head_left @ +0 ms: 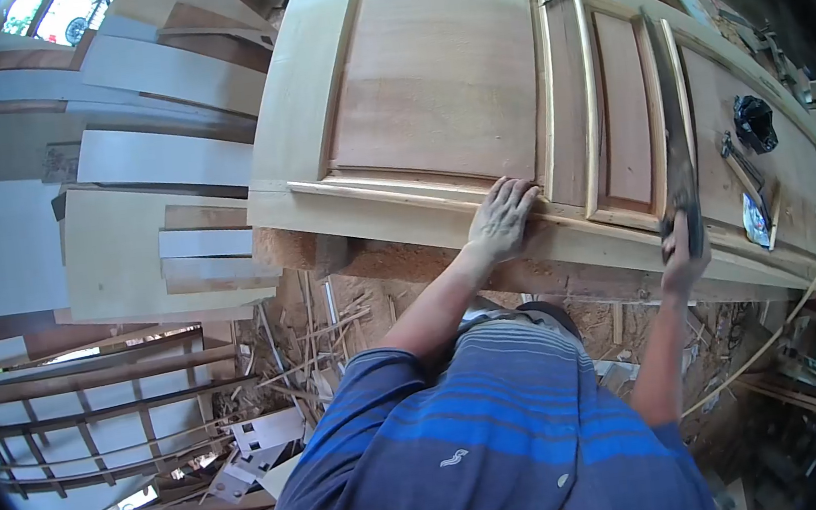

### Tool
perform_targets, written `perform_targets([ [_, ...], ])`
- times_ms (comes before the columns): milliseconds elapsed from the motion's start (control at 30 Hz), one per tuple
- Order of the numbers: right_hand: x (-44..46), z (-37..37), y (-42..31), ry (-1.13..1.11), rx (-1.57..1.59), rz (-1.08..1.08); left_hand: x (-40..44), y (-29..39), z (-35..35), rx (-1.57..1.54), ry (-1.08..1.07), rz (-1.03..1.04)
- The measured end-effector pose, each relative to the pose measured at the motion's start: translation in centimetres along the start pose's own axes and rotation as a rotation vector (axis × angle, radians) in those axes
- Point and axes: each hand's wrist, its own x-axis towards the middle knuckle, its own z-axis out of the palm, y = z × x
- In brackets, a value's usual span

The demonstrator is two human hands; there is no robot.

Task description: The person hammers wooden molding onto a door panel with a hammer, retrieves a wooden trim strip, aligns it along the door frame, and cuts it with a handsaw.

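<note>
A wooden panel door (288, 128) lies across the work surface in front of me, with light moulding strips round its recessed panels. My left hand (505, 219) rests over the near edge on a long moulding strip (385, 189), its fingers stretched out flat. Farther right, my right hand (682, 259) is closed round the handle of a handsaw (673, 124). The dark blade points away from me over the narrow middle panel (623, 110) and is a little blurred. Whether its teeth touch the wood, I cannot tell.
On the door's right end lie a black plastic bag (754, 124), a hammer (740, 167) and a small blue-white packet (755, 220). Boards (167, 167) are stacked at the left. Wood scraps and shavings (322, 335) litter the floor below. A thin pole (789, 327) slants at the right.
</note>
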Motion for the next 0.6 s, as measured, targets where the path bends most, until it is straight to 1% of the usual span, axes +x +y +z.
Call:
perform_targets([
  [67,-7.0,0.1,0.6,-0.015,0.226,-0.117,-0.3,-0.7,0.7,0.007,0.015,0.000],
  [133,-14.1,-0.1,2.3,0.001,0.220,-0.034,-0.7,-0.9,1.5,0.036,0.005,0.000],
  [167,-17.3,-0.3,4.0,-0.050,0.167,-0.046,-0.8,-1.3,1.8,0.060,-0.004,0.004],
  [233,-22.2,0.1,3.2,-0.037,0.014,0.096,-0.8,-1.8,2.9,0.078,0.002,0.029],
  [267,-24.1,1.2,1.7,0.019,-0.068,0.254,-0.9,-2.2,3.6,0.079,0.016,0.037],
  [333,-25.8,1.6,0.5,-0.020,-0.172,0.210,-0.1,-0.2,0.6,-0.066,-0.021,-0.016],
  [433,-27.3,1.7,1.9,0.014,-0.153,0.110,-0.1,0.1,0.5,0.020,-0.036,0.003],
  [600,-28.7,1.8,2.6,0.041,-0.069,0.145,0.0,0.6,0.5,0.044,-0.006,0.023],
])
